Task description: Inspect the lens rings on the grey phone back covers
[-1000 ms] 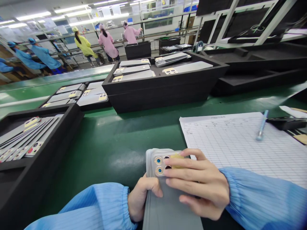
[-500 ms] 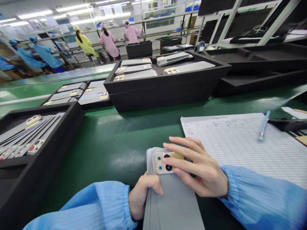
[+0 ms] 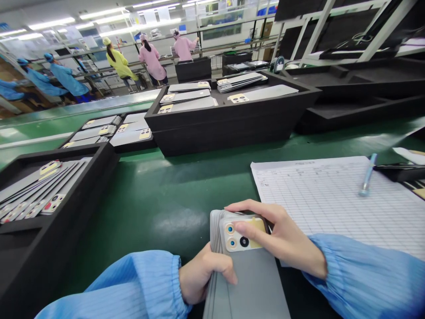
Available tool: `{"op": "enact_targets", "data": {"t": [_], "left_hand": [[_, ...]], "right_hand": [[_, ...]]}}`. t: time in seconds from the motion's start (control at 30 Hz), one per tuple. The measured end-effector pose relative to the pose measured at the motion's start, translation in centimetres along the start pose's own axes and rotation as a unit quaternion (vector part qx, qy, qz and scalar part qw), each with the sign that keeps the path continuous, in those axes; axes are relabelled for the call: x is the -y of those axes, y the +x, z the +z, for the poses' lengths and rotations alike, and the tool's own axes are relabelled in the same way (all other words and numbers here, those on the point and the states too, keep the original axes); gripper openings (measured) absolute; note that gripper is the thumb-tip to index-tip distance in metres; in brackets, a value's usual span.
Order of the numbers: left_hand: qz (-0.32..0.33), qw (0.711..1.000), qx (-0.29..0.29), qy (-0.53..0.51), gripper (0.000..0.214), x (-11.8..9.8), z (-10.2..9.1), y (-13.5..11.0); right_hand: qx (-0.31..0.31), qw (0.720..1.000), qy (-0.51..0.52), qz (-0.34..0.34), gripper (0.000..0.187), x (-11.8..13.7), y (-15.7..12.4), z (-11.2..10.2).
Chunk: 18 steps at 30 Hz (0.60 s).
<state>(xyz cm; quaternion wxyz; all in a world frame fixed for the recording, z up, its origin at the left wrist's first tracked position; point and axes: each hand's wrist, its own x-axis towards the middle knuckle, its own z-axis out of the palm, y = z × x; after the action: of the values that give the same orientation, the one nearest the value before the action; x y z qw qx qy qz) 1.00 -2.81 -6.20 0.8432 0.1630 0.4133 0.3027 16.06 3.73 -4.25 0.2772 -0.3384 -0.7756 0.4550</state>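
Observation:
A stack of grey phone back covers (image 3: pixel 216 232) stands fanned slightly at the table's near edge. My left hand (image 3: pixel 204 272) is closed around its left side, thumb lying across the top cover's face. The top phone back cover (image 3: pixel 257 283) has a camera plate with blue-dotted rings, a black lens and a yellow film. My right hand (image 3: pixel 285 235) grips this cover's upper end, thumb on the camera plate and forefinger along the top edge. Its other fingers are hidden behind the covers.
A black tray (image 3: pixel 96 186) with fanned covers stands on the left. Stacked black trays (image 3: pixel 226 128) with more covers stand ahead. A lined paper sheet (image 3: pixel 308 186) with a blue pen (image 3: pixel 368 175) lies at right. Several people in coloured smocks work in the background.
My right hand has gone from spread fingers over the camera plate to a thumb-and-finger hold at the cover's top. The stack and my left hand have shifted slightly right and down.

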Motion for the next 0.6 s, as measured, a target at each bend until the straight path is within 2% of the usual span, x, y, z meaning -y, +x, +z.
{"op": "enact_targets", "data": {"t": [0.33,0.43,0.53,0.6], "left_hand": [[0.005,1.0,0.015,-0.005,0.072,-0.27,0.6,-0.33],[0.004,1.0,0.014,-0.011,0.072,-0.19,0.44,-0.22],[0.009,1.0,0.005,-0.027,0.069,0.01,0.0,-0.07],[0.025,0.999,-0.015,-0.043,0.064,0.1,-0.27,-0.03]], "right_hand": [[-0.045,0.998,0.04,-0.005,0.016,-0.44,0.13,0.39],[-0.039,0.998,0.04,-0.014,0.02,-0.38,0.12,0.21],[-0.018,0.999,0.051,0.006,0.023,-0.27,0.07,-0.13],[-0.026,0.997,0.063,0.02,0.02,-0.26,0.03,-0.21]]}}
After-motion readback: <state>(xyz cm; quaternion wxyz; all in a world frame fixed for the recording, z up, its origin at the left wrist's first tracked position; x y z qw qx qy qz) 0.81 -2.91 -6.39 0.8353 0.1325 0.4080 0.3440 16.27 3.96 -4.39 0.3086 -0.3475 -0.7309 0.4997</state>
